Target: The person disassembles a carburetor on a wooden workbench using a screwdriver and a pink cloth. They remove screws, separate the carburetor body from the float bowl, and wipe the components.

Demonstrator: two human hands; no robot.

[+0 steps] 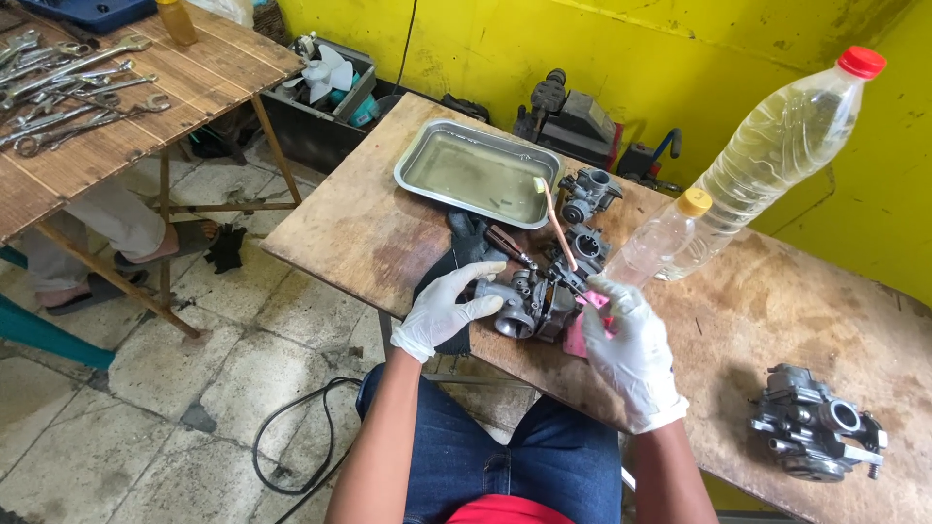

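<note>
Yellow-walled bench: left hand (pixel 442 311) grips carburetor (pixel 529 303), right hand (pixel 626 349) grips toothbrush (pixel 555 225) near clear bottles (pixel 777 146).

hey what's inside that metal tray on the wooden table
The rectangular metal tray holds a shallow pool of murky, greenish liquid, with a few small dark specks. The pale head of a pink-handled toothbrush reaches over its right rim. Anything beneath the liquid is too small to identify.
</note>
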